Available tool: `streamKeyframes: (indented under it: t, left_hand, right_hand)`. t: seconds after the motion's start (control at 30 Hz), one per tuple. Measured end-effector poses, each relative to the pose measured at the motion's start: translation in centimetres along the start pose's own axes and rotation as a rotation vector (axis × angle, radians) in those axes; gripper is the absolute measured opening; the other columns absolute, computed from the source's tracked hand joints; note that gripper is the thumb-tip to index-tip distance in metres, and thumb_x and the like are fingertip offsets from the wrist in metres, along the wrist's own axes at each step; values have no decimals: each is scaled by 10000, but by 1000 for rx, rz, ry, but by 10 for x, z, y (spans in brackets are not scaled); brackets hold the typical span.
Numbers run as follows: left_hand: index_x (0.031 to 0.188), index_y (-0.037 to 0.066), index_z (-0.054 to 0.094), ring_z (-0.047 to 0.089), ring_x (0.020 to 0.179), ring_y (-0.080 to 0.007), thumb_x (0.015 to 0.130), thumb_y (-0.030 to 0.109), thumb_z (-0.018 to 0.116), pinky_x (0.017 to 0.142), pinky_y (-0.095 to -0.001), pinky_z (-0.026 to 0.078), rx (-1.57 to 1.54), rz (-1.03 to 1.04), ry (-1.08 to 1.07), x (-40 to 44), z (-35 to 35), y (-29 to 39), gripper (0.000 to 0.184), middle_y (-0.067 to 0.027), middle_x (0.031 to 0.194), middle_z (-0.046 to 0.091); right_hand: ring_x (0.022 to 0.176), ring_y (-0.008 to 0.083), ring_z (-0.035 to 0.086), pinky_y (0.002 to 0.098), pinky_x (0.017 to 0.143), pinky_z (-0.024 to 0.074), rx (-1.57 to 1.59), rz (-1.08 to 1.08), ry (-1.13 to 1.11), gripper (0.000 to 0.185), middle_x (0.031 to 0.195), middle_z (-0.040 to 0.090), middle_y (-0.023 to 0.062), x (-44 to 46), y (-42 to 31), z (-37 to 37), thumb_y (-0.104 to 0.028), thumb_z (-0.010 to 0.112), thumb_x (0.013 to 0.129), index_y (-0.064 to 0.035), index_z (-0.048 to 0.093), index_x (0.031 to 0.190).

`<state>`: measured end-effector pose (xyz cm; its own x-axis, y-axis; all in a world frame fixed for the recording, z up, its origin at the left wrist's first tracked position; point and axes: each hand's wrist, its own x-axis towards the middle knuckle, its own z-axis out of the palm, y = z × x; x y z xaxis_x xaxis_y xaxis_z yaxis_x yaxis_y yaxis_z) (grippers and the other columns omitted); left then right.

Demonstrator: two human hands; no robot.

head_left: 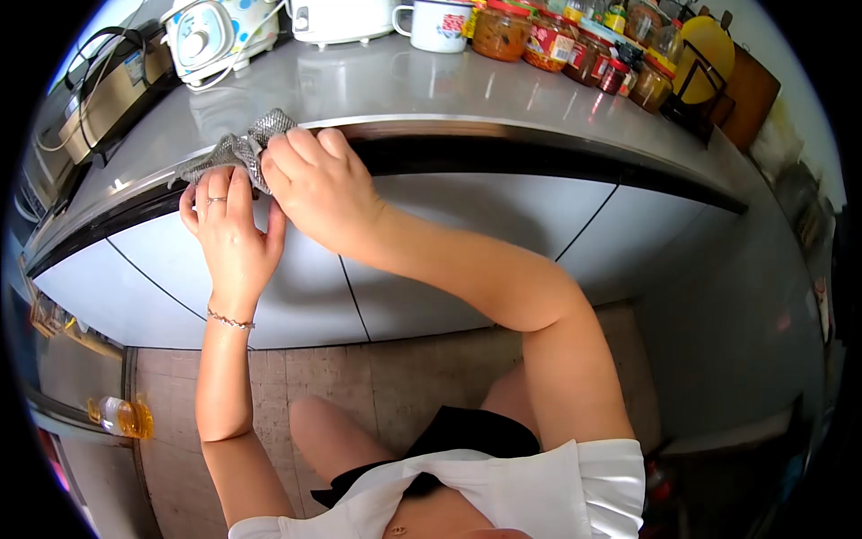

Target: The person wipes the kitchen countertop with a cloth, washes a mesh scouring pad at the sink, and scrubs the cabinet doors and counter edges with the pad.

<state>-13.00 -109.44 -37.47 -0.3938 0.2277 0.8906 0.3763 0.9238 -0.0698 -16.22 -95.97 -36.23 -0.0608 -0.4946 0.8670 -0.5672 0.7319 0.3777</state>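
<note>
A crumpled grey mesh-like cloth (pixel 235 151) lies over the front edge of the steel counter (pixel 395 90). My right hand (pixel 325 190) is closed on the cloth's right part, its fingers bent over the edge. Just to the left, my left hand (pixel 232 225), with a ring and a bracelet, has its fingers hooked onto the lower part of the same cloth. The two hands are close together, and the right thumb is hidden. Part of the cloth sticks up above my right knuckles.
Along the back stand a white appliance with blue dots (pixel 220 40), another white appliance (pixel 341 20), an enamel mug (pixel 437 25) and several jars (pixel 548 40). White cabinet doors (pixel 431 296) are below the counter. A bottle of yellow liquid (pixel 126 418) is at the lower left.
</note>
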Motion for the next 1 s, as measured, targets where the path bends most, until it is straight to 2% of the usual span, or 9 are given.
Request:
streamKeyframes:
  t: [0.17,0.23,0.33,0.43,0.53,0.7,0.9,0.93,1.0]
  left_hand:
    - [995,13,521,437,1023,-287,607,130,628,918,-453,266,-184,139,-58,21,20,82,419,-131,1030,492]
    - [961,31,531,441,996,-269,608,134,617,911,-462,269,-249,221,-106,35,38,133,378,-116,999,493]
    - [945,46,552,443,981,-246,618,135,592,918,-450,266,-407,365,16,54,76,214,341,-92,959,508]
    - [906,28,575,449,965,-232,667,132,529,911,-431,282,-419,434,45,74,93,289,265,-79,937,527]
    - [921,-8,572,454,939,-223,706,141,495,884,-409,304,-485,429,92,85,105,336,273,-91,918,541]
    - [964,6,554,454,937,-224,701,125,504,883,-416,300,-539,309,129,78,105,312,293,-83,948,533]
    - [981,32,527,448,946,-262,580,103,572,863,-431,308,-421,116,84,46,69,175,410,-105,983,505]
    - [992,19,520,445,960,-280,582,101,565,866,-435,309,-353,81,76,40,64,150,420,-120,994,503]
    - [1002,10,515,439,977,-295,587,91,556,868,-434,310,-209,13,106,31,53,104,424,-136,1025,497]
  right_hand:
    - [841,174,502,322,655,333,-32,28,34,204,810,530,28,-54,73,-66,-145,534,635,-82,555,828]
    - [854,231,554,354,698,369,-123,166,-101,286,908,573,54,-89,110,-107,-29,560,596,-55,579,880]
    - [855,261,563,377,634,371,-298,166,-45,410,912,580,73,-135,167,-166,51,552,507,-45,576,904]
    - [942,300,536,381,781,382,-339,311,-103,469,974,580,118,-178,211,-216,62,567,492,-20,577,954]
    - [962,304,531,367,818,376,-401,384,-91,404,1007,580,126,-205,236,-240,35,589,578,-15,580,979]
    - [941,310,537,361,800,392,-365,359,-72,400,989,583,135,-188,221,-223,41,583,560,-6,581,957]
    - [815,276,541,378,672,384,-169,171,-42,230,804,553,95,-93,135,-134,8,522,574,-38,549,797]
    - [832,270,560,375,674,405,-101,197,-88,264,842,585,94,-81,120,-117,39,530,582,-15,579,836]
    - [758,244,545,354,649,386,45,143,22,154,769,552,70,-54,88,-75,-56,536,616,-48,539,769]
